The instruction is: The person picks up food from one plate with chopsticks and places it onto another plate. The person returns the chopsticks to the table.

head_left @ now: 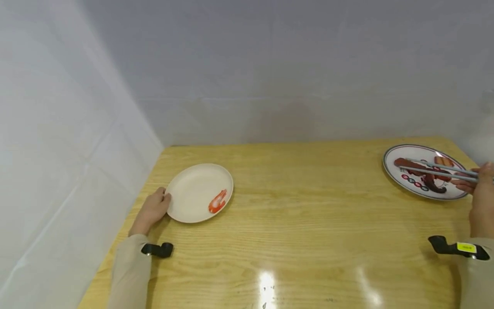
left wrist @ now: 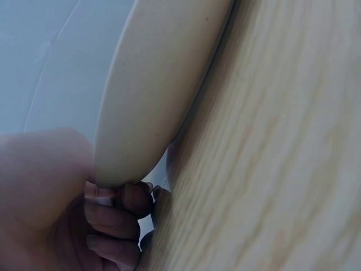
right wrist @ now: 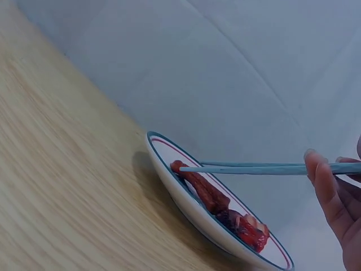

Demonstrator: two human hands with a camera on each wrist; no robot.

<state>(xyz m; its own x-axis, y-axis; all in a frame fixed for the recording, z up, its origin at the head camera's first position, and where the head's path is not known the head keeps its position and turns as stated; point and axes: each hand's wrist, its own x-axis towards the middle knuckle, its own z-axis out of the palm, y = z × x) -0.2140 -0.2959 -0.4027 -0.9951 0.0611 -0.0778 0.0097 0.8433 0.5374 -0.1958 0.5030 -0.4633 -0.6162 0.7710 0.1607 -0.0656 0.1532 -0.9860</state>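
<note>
My left hand [head_left: 152, 207] grips the near left rim of a round cream plate [head_left: 189, 193], thumb along the rim and curled fingers beneath in the left wrist view. On that plate, toward the right, lies a red-and-white shrimp [head_left: 218, 202]. At the far right, my right hand [head_left: 483, 191] holds a pair of pale blue-grey chopsticks [right wrist: 254, 168]. Their tips reach over an oval white plate [head_left: 414, 151] with a dark rim, overlapping a brown drumstick-like piece [right wrist: 203, 189]. Red and dark food pieces [right wrist: 248, 228] lie beside it, along with an orange-brown piece [head_left: 444, 161].
The plates stand far apart on a light wooden table [head_left: 293, 214]. A pale wall covering [head_left: 270, 86] rises behind the table's back edge, and another pale sheet [head_left: 69, 128] hangs along the left. Black camera straps [head_left: 158, 249] sit on both wrists.
</note>
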